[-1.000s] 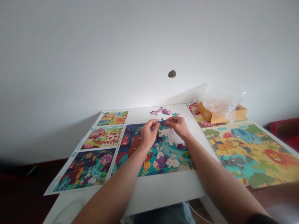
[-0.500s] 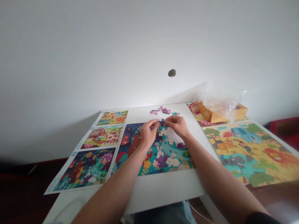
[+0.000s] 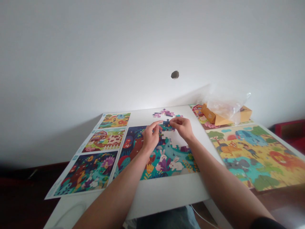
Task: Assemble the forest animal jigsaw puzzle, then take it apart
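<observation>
A jigsaw puzzle (image 3: 171, 159) with white rabbits and dark blue trees lies on the white table, with a gap in its upper right part. My right hand (image 3: 183, 128) pinches a dark blue puzzle piece (image 3: 166, 122) at the puzzle's top edge. My left hand (image 3: 151, 135) is just left of that piece, index finger stretched toward it and thumb apart from the finger; whether the fingertip touches the piece is hard to tell. Behind my hands lie several loose pink and purple puzzle pieces (image 3: 167, 112), and a teal one (image 3: 179, 116) partly hidden by my right hand.
A sheet with three printed pictures (image 3: 97, 140) lies at the left. On the right are a completed-looking savanna puzzle (image 3: 252, 156), a yellow box (image 3: 220, 119) and a clear plastic bag (image 3: 228, 105). A white wall (image 3: 119, 63) with a hole (image 3: 175, 74) stands behind.
My left thumb and index finger have parted and drawn back slightly from the dark blue piece. More of the piece shows between my hands, in my right fingers.
</observation>
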Tool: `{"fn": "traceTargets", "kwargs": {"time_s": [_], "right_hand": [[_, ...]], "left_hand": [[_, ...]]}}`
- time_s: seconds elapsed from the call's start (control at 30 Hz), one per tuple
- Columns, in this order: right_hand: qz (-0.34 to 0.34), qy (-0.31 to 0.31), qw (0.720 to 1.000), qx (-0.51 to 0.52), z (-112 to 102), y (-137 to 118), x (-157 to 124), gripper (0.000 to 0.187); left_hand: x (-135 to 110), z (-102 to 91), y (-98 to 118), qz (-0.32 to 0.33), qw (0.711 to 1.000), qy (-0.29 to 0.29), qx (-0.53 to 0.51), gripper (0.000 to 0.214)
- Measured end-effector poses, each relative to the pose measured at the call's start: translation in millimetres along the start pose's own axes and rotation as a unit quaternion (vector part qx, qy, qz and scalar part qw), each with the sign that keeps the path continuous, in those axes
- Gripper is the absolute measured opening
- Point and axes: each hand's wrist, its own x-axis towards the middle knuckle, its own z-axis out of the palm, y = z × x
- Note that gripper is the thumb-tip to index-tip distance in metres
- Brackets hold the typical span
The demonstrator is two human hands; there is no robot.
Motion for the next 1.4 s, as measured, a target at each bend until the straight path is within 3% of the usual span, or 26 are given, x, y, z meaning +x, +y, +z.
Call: {"fn": "traceTargets", "kwargs": {"time_s": [0.47,0.83,1.4], "right_hand": [[-0.005,0.014,1.000,0.024,1.3,-8.4,-3.1,0.025],[-0.031,0.029,0.999,0.029,0.9,-12.5,-5.0,0.023],[-0.055,0.069,0.987,-0.133,-2.7,-10.5,-4.5,0.022]], "left_hand": [[-1.6,-0.3,0.0,0.000,1.000,-0.013,-0.027,0.031],[-4.0,2.0,3.6,0.053,0.998,-0.006,0.018,0.045],[-3.1,-0.5,4.8,0.063,0.997,-0.002,0.046,0.048]]}}
